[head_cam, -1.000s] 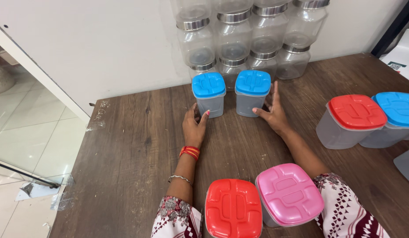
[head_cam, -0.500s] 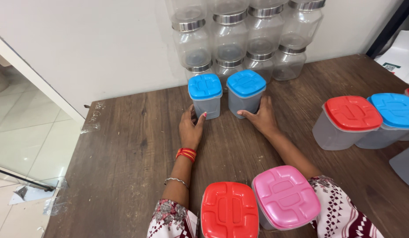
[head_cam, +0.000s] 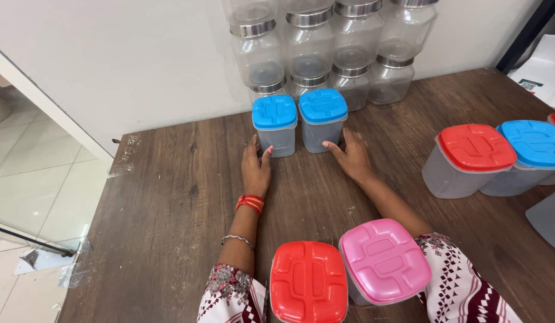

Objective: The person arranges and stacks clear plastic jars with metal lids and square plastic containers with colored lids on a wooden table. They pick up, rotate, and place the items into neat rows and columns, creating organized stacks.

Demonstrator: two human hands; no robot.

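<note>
Pushed closer since a second ago, the right jar (head_cam: 323, 119) is now sitting just beside the left jar (head_cam: 275, 124), both grey with blue lids, while the left hand (head_cam: 256, 168) and right hand (head_cam: 351, 158) are resting open-fingered against them on the table (head_cam: 170, 197).

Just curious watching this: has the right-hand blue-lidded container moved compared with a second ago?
Yes. The right blue-lidded container slid left, closing the gap to the left blue-lidded container, nudged by the right hand.

- Short sleeves (head_cam: 235, 296) in white and maroon print were worn.
- The left wrist was ringed by red bangles (head_cam: 250, 203) and a thin silver bracelet (head_cam: 237, 239).
- Pink polish was seen on the nails.
</note>
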